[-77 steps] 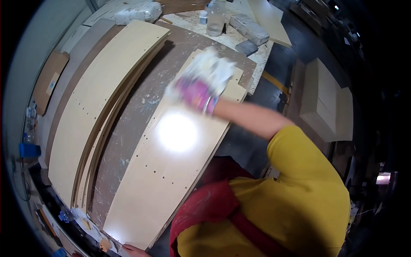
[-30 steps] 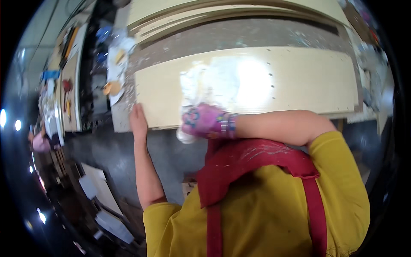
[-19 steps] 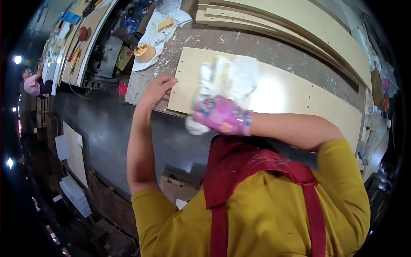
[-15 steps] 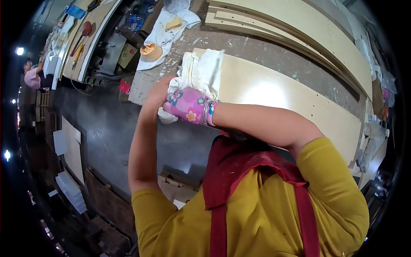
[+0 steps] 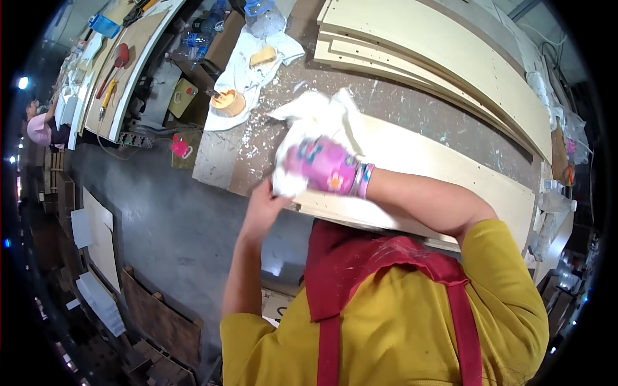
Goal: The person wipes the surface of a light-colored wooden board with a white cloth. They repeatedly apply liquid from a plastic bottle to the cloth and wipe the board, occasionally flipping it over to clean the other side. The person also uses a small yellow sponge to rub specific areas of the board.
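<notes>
A bunched white cloth [image 5: 317, 119] lies over the left end of a pale, smooth board [image 5: 438, 157] on the workbench. My right hand [image 5: 322, 164], in a pink glove with a flower print, grips the cloth and presses it on the board; motion blurs it. My left hand [image 5: 262, 207] is bare and sits at the board's near left corner, by the cloth's lower edge. Its fingers are bent but partly smeared, so whether they hold the board or the cloth is unclear.
Long pale boards [image 5: 425, 61] are stacked on the far side of the workbench [image 5: 222, 157]. Farther left, a tub of orange paste [image 5: 228, 103] and a yellowish block [image 5: 262, 56] rest on a white rag [image 5: 248, 80]. A side table [image 5: 138, 48] carries tools; a person [image 5: 40, 127] stands beyond it.
My right hand and the cloth have shifted right along the board. My left hand has come away from beneath the right hand, down to the board's near left corner.
</notes>
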`<state>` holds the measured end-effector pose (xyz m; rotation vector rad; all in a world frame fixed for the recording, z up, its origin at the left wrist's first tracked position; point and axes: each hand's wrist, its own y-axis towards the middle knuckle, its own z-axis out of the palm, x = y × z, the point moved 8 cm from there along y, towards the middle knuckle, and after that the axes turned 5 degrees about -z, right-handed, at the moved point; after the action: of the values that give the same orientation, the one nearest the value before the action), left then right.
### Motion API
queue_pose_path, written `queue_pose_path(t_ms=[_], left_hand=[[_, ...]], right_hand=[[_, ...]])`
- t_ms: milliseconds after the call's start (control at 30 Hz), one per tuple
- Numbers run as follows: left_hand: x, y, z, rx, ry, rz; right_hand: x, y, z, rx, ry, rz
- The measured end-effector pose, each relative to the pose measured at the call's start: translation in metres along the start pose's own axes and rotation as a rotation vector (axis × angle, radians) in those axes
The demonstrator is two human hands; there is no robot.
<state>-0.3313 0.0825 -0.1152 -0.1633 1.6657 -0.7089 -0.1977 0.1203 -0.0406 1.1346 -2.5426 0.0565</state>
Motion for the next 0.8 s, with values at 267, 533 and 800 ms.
queue_pose_path(t_ms=[267, 533, 800], left_hand=[[0.007, -0.004, 0.010, 0.203, -0.149, 0.003], [-0.011, 0.010, -0.005, 0.172, 0.247, -0.050], [-0.141, 0.017, 0.062, -0.029, 0.933, 0.441]], right_hand=[[-0.070, -0.084, -0.051, -0.279, 0.135, 0.281], [-0.001, -0.157, 0.004, -0.492, 0.351, 0.236], [0.019, -0.157, -0.015, -0.451, 0.150, 0.234]])
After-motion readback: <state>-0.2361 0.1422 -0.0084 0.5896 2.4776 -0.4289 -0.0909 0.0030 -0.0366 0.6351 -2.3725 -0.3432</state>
